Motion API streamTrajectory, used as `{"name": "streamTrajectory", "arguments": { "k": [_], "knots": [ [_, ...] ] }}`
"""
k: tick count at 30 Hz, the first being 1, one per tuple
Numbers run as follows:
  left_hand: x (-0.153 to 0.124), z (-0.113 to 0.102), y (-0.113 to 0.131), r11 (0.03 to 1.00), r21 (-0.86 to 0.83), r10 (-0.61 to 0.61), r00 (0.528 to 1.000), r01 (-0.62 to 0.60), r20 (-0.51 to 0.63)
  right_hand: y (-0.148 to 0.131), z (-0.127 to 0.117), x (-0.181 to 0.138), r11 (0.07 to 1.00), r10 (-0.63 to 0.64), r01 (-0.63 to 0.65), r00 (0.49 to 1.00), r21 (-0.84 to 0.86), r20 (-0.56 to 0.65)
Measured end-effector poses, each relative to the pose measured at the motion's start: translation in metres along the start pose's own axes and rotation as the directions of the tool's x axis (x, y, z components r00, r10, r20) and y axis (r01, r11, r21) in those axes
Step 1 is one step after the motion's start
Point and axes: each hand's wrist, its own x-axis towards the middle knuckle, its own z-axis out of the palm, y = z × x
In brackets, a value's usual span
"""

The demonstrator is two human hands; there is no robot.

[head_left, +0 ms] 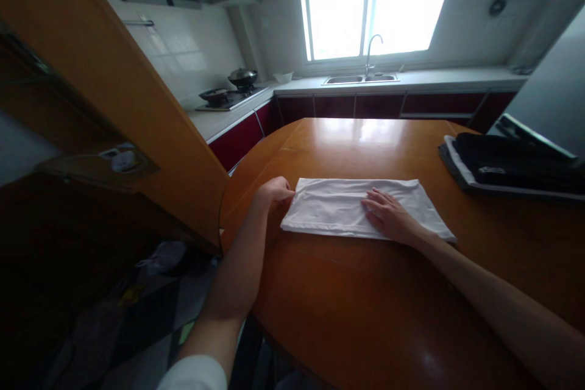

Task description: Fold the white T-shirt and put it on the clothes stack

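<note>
A white cloth garment (329, 210), folded into a long flat rectangle, lies on the wooden table (347, 280); its exact kind does not show. My left hand (275, 189) is at the left end of the cloth, fingers curled and pinched on its edge. Flat on the right half of the cloth rests my right hand (388, 214), its fingers stretched out and a little apart. Part of the cloth is hidden under the right hand and wrist.
A stack of folded dark and white clothes (516, 161) lies at the table's right side. Behind the table run a counter with a sink (345, 80) and a stove with a covered wok (242, 77). An orange wooden panel (150, 103) stands at the left.
</note>
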Motion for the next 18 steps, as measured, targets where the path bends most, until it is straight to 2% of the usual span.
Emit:
{"name": "streamTrajectory", "arguments": {
  "k": [2,5,10,13,16,18],
  "knots": [
    [-0.001,0.000,0.000,0.996,-0.084,0.002,0.997,0.005,0.082,0.000,0.000,0.000,1.000,-0.003,0.003,1.000,-0.001,0.004],
    [0.000,0.000,-0.002,0.998,-0.068,0.019,0.981,-0.006,0.195,0.001,0.000,0.000,1.000,-0.001,0.001,1.000,0.006,0.008],
    [0.005,0.001,-0.010,0.997,-0.006,0.079,0.976,-0.079,0.202,0.002,0.000,-0.002,1.000,0.018,-0.018,1.000,0.022,0.026],
    [0.005,-0.002,-0.014,0.997,0.041,0.060,0.975,-0.071,0.215,0.000,-0.002,-0.001,0.999,0.036,-0.037,0.998,0.017,0.058],
    [-0.001,-0.006,-0.008,0.992,0.112,0.038,0.991,-0.052,0.130,-0.003,-0.005,-0.001,0.998,0.055,-0.056,0.996,0.020,0.075],
    [-0.005,-0.004,0.007,0.987,0.156,0.059,0.997,-0.050,-0.054,-0.003,-0.005,0.000,0.998,0.058,-0.060,0.995,0.027,0.077]
  ]
}}
